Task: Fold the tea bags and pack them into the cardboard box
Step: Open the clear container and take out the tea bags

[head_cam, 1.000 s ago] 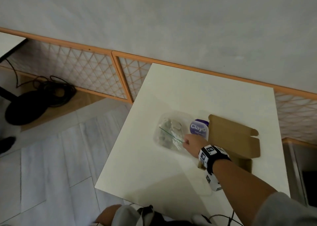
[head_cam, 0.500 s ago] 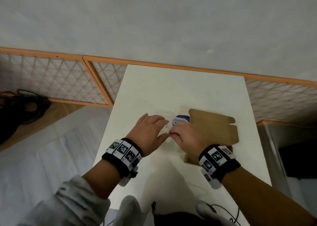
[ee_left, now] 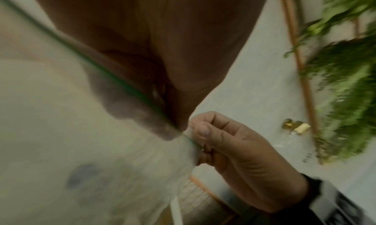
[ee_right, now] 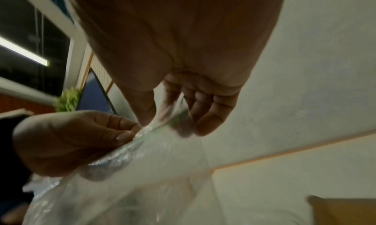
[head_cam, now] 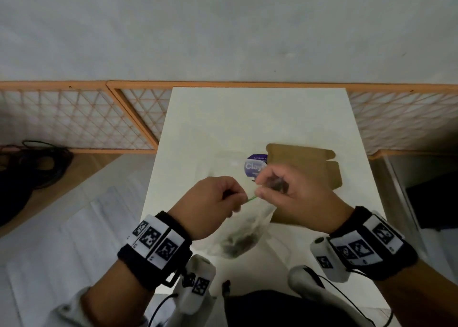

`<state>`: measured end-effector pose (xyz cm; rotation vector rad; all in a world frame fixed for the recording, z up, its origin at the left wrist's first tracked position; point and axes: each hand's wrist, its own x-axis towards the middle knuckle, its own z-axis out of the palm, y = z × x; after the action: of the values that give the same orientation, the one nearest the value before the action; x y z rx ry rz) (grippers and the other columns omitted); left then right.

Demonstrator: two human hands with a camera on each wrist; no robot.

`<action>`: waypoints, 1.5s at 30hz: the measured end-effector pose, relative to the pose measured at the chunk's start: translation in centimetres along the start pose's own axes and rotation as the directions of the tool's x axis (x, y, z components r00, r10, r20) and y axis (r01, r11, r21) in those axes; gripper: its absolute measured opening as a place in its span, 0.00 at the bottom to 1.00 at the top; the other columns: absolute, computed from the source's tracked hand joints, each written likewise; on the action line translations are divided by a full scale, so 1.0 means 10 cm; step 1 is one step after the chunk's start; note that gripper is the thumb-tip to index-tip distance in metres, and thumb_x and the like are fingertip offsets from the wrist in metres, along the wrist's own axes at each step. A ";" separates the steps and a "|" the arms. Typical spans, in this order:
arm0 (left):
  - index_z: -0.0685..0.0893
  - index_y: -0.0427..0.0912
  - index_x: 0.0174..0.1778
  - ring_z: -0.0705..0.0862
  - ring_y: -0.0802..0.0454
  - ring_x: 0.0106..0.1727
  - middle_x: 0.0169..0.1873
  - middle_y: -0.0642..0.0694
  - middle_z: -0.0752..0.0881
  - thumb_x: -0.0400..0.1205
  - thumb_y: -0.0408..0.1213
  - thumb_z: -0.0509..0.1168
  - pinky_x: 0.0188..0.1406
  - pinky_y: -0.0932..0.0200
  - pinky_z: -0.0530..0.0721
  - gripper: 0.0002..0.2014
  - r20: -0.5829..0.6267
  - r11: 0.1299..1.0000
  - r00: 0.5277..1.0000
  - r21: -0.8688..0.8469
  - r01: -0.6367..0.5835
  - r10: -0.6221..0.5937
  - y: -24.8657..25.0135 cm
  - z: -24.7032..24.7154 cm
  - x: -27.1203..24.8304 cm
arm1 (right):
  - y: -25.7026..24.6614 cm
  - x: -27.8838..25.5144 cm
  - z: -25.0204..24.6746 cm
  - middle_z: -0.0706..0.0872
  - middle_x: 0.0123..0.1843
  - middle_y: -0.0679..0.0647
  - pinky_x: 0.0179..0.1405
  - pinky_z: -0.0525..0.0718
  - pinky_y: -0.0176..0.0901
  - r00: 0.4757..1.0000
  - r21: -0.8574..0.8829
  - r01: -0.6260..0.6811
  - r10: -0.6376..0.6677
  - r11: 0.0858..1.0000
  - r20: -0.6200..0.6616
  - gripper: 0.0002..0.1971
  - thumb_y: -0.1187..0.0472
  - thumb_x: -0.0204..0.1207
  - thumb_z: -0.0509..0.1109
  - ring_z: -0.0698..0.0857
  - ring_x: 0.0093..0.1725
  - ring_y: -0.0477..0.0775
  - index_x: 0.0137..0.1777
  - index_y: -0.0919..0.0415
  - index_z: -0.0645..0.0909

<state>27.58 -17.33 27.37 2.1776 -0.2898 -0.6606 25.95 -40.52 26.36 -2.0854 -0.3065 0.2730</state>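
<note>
A clear plastic zip bag (head_cam: pixel 244 230) with a green seal strip hangs above the white table (head_cam: pixel 257 118); dark tea bags sit in its bottom. My left hand (head_cam: pixel 229 197) pinches the bag's top edge on one side. My right hand (head_cam: pixel 267 186) pinches the same edge on the other side. In the left wrist view the green strip (ee_left: pixel 114 77) runs between the two hands. The right wrist view shows the bag (ee_right: pixel 142 172) hanging below both sets of fingers. A flat brown cardboard box (head_cam: pixel 304 168) lies on the table behind my right hand.
A round purple sticker reading "Clay" (head_cam: pixel 254 165) shows beside the box. Wooden lattice panels (head_cam: pixel 74 118) line the wall behind the table. Black cables (head_cam: pixel 32 168) lie on the floor at left. A green plant (ee_left: pixel 346 77) appears in the left wrist view.
The bag has been lifted off the table. My left hand came in and both hands now pinch the bag's top edge. The camera view swung right to centre on the table.
</note>
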 end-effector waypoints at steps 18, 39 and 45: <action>0.87 0.46 0.40 0.84 0.56 0.36 0.33 0.55 0.87 0.83 0.45 0.73 0.43 0.56 0.85 0.09 0.037 0.978 0.978 -0.024 0.206 -0.206 -0.59 0.79 0.23 | 0.60 -0.13 0.69 0.89 0.34 0.54 0.26 0.77 0.42 0.769 0.154 -0.604 0.522 0.782 0.369 0.37 0.33 0.90 0.52 0.81 0.25 0.52 0.48 0.65 0.89; 0.83 0.40 0.38 0.81 0.52 0.29 0.27 0.49 0.86 0.83 0.44 0.76 0.36 0.54 0.82 0.14 0.007 0.880 0.980 -0.440 0.180 -0.198 -0.66 0.90 0.21 | 0.63 -0.09 0.61 0.92 0.46 0.66 0.47 0.93 0.58 0.842 0.469 -0.540 0.457 0.699 0.288 0.15 0.61 0.93 0.61 0.94 0.44 0.64 0.52 0.71 0.85; 0.82 0.42 0.44 0.84 0.53 0.32 0.34 0.49 0.88 0.87 0.47 0.71 0.38 0.57 0.86 0.12 -0.006 0.910 0.976 -0.363 0.202 -0.219 -0.61 0.93 0.25 | 0.64 -0.16 0.57 0.94 0.53 0.61 0.52 0.94 0.55 0.860 0.308 -0.490 0.396 0.815 0.321 0.15 0.59 0.94 0.60 0.95 0.53 0.61 0.54 0.65 0.87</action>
<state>24.47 -20.54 16.88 1.8788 0.0911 -0.7183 23.35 -39.57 18.08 -1.7077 0.1038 0.8146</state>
